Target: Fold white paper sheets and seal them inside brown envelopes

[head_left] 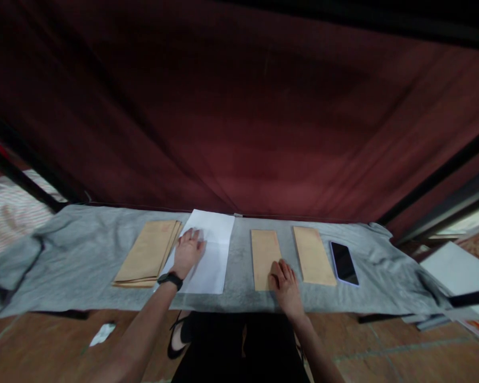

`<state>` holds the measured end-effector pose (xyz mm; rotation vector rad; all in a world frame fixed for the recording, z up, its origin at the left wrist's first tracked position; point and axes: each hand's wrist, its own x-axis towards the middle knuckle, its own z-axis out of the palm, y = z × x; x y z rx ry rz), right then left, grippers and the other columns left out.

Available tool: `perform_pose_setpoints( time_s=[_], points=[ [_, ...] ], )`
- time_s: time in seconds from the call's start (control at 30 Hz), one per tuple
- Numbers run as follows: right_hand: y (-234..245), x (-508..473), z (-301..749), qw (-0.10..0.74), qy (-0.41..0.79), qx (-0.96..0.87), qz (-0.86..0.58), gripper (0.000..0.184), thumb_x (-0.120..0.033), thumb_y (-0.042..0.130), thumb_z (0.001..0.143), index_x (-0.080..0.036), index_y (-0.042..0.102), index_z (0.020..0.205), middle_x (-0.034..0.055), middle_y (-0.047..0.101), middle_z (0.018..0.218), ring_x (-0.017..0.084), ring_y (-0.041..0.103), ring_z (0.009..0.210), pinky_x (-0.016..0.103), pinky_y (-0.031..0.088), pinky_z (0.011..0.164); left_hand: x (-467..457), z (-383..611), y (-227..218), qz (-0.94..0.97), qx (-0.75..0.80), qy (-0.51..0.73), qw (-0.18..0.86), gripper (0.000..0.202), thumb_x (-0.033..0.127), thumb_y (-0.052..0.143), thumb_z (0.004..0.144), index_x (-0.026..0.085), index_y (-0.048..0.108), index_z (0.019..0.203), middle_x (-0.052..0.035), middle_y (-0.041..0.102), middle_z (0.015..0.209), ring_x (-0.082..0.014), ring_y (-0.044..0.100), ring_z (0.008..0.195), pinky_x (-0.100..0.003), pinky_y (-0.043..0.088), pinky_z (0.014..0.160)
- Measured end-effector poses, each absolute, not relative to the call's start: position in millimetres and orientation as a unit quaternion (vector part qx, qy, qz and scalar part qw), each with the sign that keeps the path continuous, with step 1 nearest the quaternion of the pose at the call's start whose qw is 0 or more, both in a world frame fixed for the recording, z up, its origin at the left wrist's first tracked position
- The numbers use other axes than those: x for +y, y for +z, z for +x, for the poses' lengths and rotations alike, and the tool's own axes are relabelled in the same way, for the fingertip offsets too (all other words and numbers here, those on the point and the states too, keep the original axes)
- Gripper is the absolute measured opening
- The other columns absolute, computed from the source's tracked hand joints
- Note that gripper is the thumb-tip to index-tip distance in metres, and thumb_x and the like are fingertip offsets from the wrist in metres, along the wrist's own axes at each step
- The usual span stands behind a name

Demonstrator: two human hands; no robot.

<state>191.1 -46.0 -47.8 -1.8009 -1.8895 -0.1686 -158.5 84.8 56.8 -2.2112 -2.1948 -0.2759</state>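
Observation:
My left hand (pixel 188 251), with a dark watch (pixel 171 279) on its wrist, lies flat on white paper (pixel 211 252), fingers spread. A faint crease crosses the paper. Just left of it is a stack of brown envelopes (pixel 147 252), partly overlapped by the paper's lower left edge. My right hand (pixel 285 282) rests at the lower right edge of a single brown envelope (pixel 265 255), its thumb over the edge and its fingers loosely bent and apart from the thumb. Another brown envelope (pixel 313 255) lies just to the right of that hand.
A phone (pixel 344 263) with a pale purple edge lies right of the envelopes. Grey cloth (pixel 80 255) covers the narrow table. A dark red curtain (pixel 243 133) hangs behind, between dark frame bars. A crumpled scrap (pixel 102 334) lies on the tiled floor.

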Motion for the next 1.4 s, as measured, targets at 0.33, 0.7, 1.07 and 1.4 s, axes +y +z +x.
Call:
perform_pose_setpoints(
  time_s=[0.33,0.7,1.07,1.4],
  points=[
    [-39.9,-50.5,187.1,0.203,-0.061,-0.68,-0.702,0.049,-0.032,0.037,0.102,-0.016,0.049,0.146,0.0163,0.048,0.152,0.029,0.044,0.14,0.048,0.032,0.114,34.0,-107.9,19.1,-0.763,-0.6,-0.241,-0.003,0.05,0.034,0.043,0.099,0.01,0.048,0.143,-0.02,0.042,0.155,-0.0325,0.038,0.145,-0.049,0.037,0.115],
    [-31.2,-79.5,186.0,0.188,-0.034,-0.683,-0.706,0.052,-0.031,0.029,0.104,-0.014,0.041,0.152,0.015,0.041,0.157,0.026,0.035,0.147,0.046,0.023,0.12,-59.2,25.6,-14.2,-0.891,-0.418,-0.171,-0.039,0.064,0.049,0.039,0.102,0.013,0.033,0.154,-0.0132,0.035,0.161,-0.0254,0.028,0.151,-0.045,0.029,0.122],
    [-17.8,-91.1,197.5,0.238,-0.003,-0.609,-0.756,0.047,-0.034,0.037,0.101,-0.013,0.056,0.138,0.0204,0.053,0.144,0.033,0.045,0.134,0.051,0.037,0.108,-67.2,0.1,-7.1,-0.896,-0.426,-0.125,-0.026,0.083,0.058,0.052,0.095,0.012,0.023,0.158,-0.0208,0.023,0.164,-0.0313,0.02,0.153,-0.047,0.022,0.123],
    [-0.5,-73.3,201.0,0.48,0.307,-0.428,-0.702,0.034,-0.044,0.057,0.08,-0.018,0.061,0.101,0.009,0.067,0.092,0.025,0.063,0.09,0.044,0.053,0.085,-66.0,-1.4,-3.5,-0.902,-0.411,-0.126,-0.031,0.078,0.056,0.059,0.092,0.024,0.031,0.156,-0.0184,0.019,0.166,-0.0343,0.021,0.152,-0.049,0.022,0.122]
  ],
)
